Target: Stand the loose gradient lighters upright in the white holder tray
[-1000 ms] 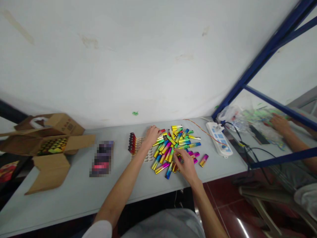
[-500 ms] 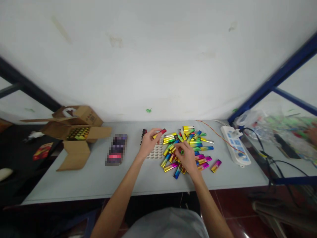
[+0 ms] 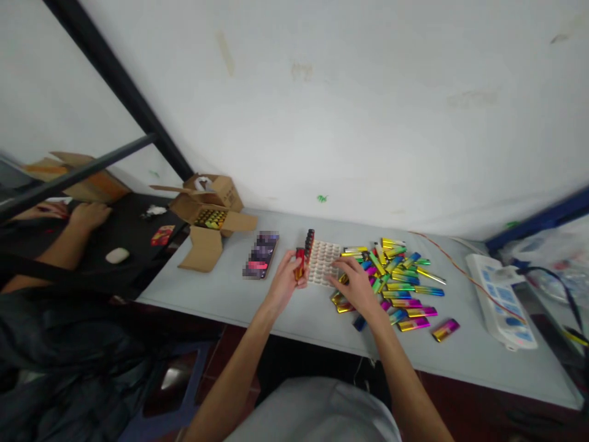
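Note:
My left hand (image 3: 286,277) is closed around a red lighter (image 3: 300,263), held upright with its dark end up at the left edge of a white tray with rows of holes (image 3: 317,268). A column of lighters with black tops (image 3: 310,238) stands along the tray's left side. At the tray's right edge is my right hand (image 3: 354,281), its thumb and fingers curved but apart, with nothing visible between them. Beside and partly under it spreads a loose pile of shiny lighters (image 3: 399,286) in yellow, green, blue and magenta.
A phone with a blurred screen (image 3: 261,256) lies left of the tray. Farther left, an open cardboard box (image 3: 205,248) holds several lighters. A white power strip (image 3: 499,301) with cords sits right. Another person's hand (image 3: 89,216) rests on the black table (image 3: 133,224).
The view has swung left. My left hand has turned the red lighter from lying slanted to upright and lowered it to the tray's left side. My right hand has moved from the pile to the tray.

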{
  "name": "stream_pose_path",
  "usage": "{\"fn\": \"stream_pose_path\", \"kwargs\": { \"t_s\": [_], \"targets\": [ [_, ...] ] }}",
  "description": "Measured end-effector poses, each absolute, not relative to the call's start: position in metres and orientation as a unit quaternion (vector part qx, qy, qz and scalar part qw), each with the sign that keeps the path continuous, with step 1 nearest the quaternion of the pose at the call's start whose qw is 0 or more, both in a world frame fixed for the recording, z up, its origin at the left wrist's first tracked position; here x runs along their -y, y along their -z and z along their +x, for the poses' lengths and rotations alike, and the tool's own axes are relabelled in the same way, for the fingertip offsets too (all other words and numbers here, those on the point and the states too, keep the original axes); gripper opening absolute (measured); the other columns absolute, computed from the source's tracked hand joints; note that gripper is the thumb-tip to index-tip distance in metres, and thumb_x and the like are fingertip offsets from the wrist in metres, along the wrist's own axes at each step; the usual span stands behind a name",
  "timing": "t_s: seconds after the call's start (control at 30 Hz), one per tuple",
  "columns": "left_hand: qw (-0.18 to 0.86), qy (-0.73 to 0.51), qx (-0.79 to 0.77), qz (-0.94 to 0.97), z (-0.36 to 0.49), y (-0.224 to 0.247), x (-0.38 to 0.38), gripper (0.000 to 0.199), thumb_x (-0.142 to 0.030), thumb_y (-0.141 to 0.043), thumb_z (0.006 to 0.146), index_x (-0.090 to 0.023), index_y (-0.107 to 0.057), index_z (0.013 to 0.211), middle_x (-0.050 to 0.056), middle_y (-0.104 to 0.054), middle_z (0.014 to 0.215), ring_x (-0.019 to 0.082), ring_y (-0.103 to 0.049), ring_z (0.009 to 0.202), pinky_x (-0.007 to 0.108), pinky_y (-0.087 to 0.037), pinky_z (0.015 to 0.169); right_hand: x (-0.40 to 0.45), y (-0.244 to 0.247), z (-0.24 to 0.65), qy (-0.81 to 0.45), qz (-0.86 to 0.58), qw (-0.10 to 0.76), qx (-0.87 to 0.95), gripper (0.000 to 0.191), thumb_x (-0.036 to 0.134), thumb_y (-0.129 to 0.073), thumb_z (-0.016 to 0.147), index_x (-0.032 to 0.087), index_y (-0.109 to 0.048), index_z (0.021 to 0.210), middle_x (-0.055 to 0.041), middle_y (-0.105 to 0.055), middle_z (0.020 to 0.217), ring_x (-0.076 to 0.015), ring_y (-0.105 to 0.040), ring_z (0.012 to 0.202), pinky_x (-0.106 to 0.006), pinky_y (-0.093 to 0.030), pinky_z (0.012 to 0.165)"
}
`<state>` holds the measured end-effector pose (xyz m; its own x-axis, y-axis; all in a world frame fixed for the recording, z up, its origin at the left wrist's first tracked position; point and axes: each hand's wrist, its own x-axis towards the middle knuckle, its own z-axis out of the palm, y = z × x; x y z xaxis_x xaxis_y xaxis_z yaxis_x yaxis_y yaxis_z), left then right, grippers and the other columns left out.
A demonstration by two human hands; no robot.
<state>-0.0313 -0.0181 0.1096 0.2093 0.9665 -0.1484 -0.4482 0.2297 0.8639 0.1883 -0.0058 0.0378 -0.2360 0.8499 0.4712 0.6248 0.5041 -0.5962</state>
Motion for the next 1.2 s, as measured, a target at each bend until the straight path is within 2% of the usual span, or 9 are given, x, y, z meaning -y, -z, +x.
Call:
{"fn": "stream_pose_path", "kwargs": {
  "t_s": [0.07,0.13,0.23,0.33,0.93,1.07,1.2],
  "targets": [
    [0.705,-0.509,-0.375,0.322,-0.034,-0.107,0.019,0.038,-0.057,-0.061,0.09,-0.02,-0.055,0.089,-0.007,-0.043,0.056,0.007,-0.031,0.046,0.02,-0.024,0.047,0.01,-0.034,0.184,-0.142,-0.465,0.381,0.786,0.026,0.039,-0.069,0.097,0.023,-0.072,0.116,-0.0131,-0.065,0.125,-0.0306,-0.061,0.122,-0.052,-0.053,0.106],
    [0.713,-0.498,-0.382,0.311,-0.035,-0.105,0.018,0.046,-0.062,-0.053,0.093,-0.018,-0.054,0.078,-0.006,-0.035,0.054,0.008,-0.028,0.046,0.02,-0.022,0.046,0.013,-0.033,0.181,-0.144,-0.462,0.374,0.791,0.023,0.037,-0.067,0.098,0.024,-0.072,0.116,-0.0127,-0.064,0.127,-0.0305,-0.061,0.124,-0.053,-0.053,0.108],
    [0.721,-0.488,-0.383,0.309,-0.036,-0.104,0.018,0.048,-0.057,-0.049,0.094,-0.019,-0.047,0.065,-0.005,-0.033,0.054,0.008,-0.028,0.047,0.02,-0.023,0.045,0.018,-0.036,0.179,-0.146,-0.463,0.371,0.792,0.021,0.035,-0.064,0.1,0.023,-0.073,0.115,-0.0131,-0.064,0.127,-0.0299,-0.061,0.124,-0.053,-0.052,0.109],
    [0.727,-0.481,-0.381,0.309,-0.035,-0.103,0.017,0.046,-0.05,-0.046,0.094,-0.019,-0.045,0.061,-0.003,-0.033,0.055,0.008,-0.03,0.047,0.02,-0.025,0.045,0.021,-0.041,0.178,-0.147,-0.467,0.372,0.788,0.02,0.034,-0.062,0.101,0.023,-0.073,0.114,-0.0135,-0.064,0.126,-0.0298,-0.061,0.123,-0.052,-0.053,0.108],
    [0.691,-0.507,-0.421,0.298,-0.031,-0.09,0.014,0.035,-0.044,-0.049,0.091,-0.019,-0.048,0.068,-0.006,-0.031,0.058,0.007,-0.03,0.046,0.018,-0.025,0.045,0.026,-0.046,0.181,-0.149,-0.474,0.382,0.779,0.02,0.029,-0.055,0.104,0.023,-0.073,0.112,-0.0125,-0.065,0.122,-0.0278,-0.063,0.119,-0.051,-0.053,0.107],
    [0.679,-0.512,-0.427,0.306,-0.031,-0.084,0.015,0.042,-0.055,-0.053,0.094,-0.019,-0.05,0.073,-0.006,-0.035,0.059,0.007,-0.031,0.046,0.019,-0.026,0.045,0.027,-0.042,0.182,-0.142,-0.479,0.381,0.778,0.02,0.029,-0.056,0.103,0.023,-0.073,0.113,-0.0126,-0.065,0.124,-0.0279,-0.062,0.121,-0.052,-0.052,0.108],
    [0.613,-0.548,-0.431,0.372,-0.034,-0.074,0.018,0.047,-0.066,-0.06,0.092,-0.02,-0.054,0.086,-0.005,-0.047,0.063,0.009,-0.042,0.053,0.021,-0.035,0.052,0.027,-0.035,0.182,-0.133,-0.472,0.381,0.784,0.021,0.031,-0.059,0.103,0.023,-0.071,0.118,-0.0132,-0.065,0.128,-0.0283,-0.06,0.125,-0.051,-0.051,0.11]
  ]
}}
